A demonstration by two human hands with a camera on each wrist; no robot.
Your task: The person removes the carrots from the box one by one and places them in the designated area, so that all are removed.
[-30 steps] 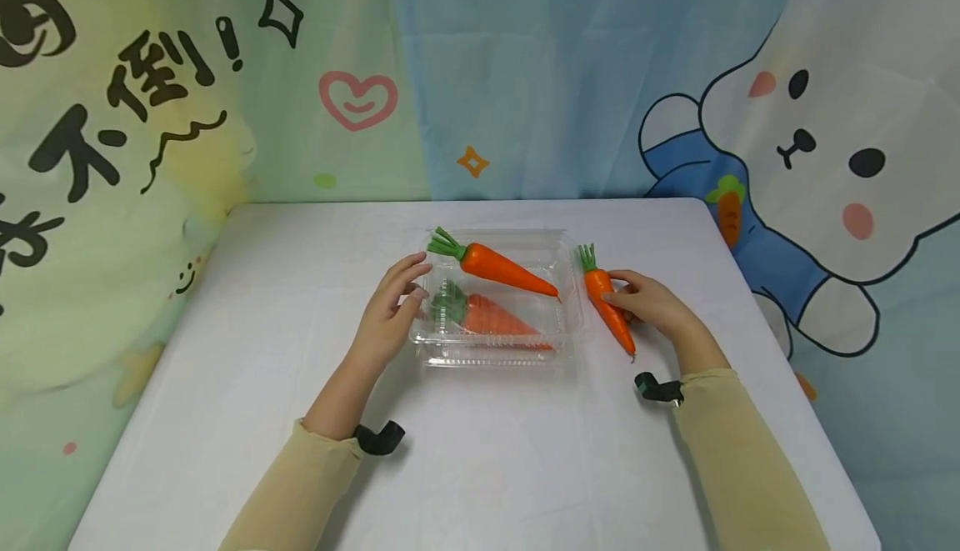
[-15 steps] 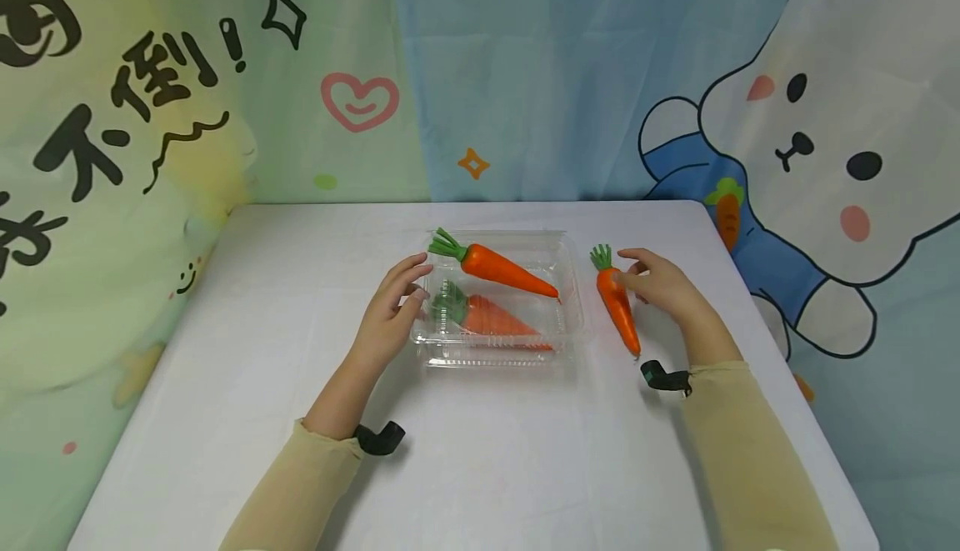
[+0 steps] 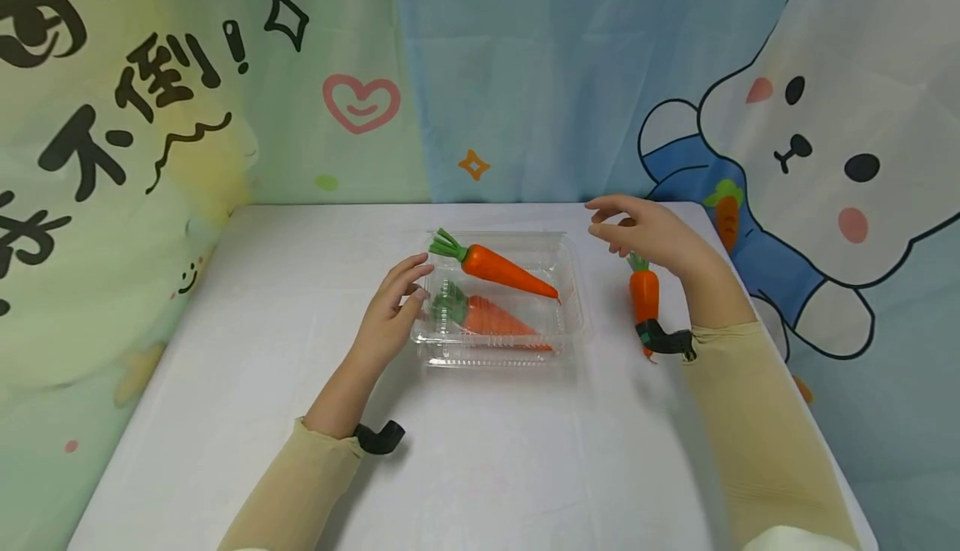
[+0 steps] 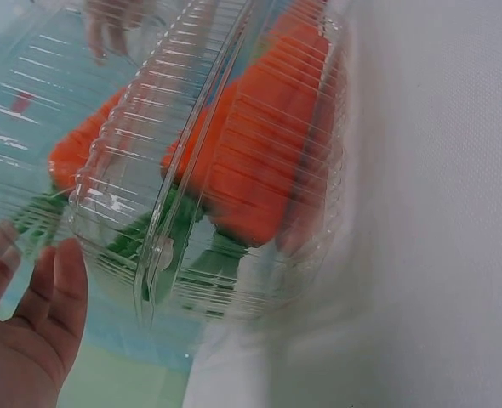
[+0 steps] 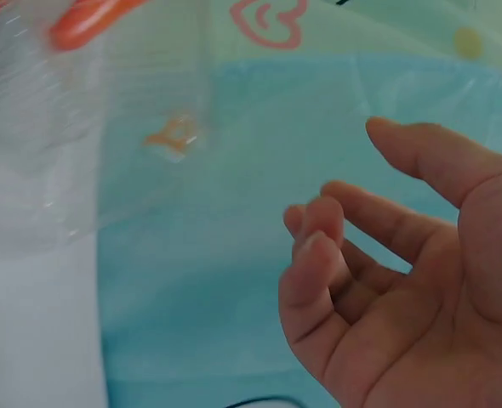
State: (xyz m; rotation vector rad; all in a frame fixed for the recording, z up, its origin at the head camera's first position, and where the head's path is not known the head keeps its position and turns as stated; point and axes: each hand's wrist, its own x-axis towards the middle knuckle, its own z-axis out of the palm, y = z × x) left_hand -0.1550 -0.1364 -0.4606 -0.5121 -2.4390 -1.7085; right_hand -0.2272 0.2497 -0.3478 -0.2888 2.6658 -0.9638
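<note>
- Three carrots in view: top carrot (image 3: 506, 269) across the clear box (image 3: 480, 359), boxed carrot (image 3: 498, 318) seen through its plastic, loose carrot (image 3: 645, 294) on the bench (image 3: 480, 459), right of the box.
- Progress, by the look of it: one boxed, two outside; lid (image 3: 525, 242) seems down. More inside? Can't tell.
- Left hand (image 3: 388, 313) at box's left edge, fingers apart, slightly bent, gripping nothing; contact unclear.
- Right hand (image 3: 660, 238) in the air near loose carrot, thumb and fingers apart, holding nothing.
- Bench surface: white, far corners rounded.
- Room: printed cloth (image 3: 525, 76) behind, with cartoon animal (image 3: 825, 42), heart (image 3: 362, 103), dark lettering (image 3: 84, 172).
- Tan sleeves (image 3: 772, 426), black gadget (image 3: 378, 437) per wrist.
</note>
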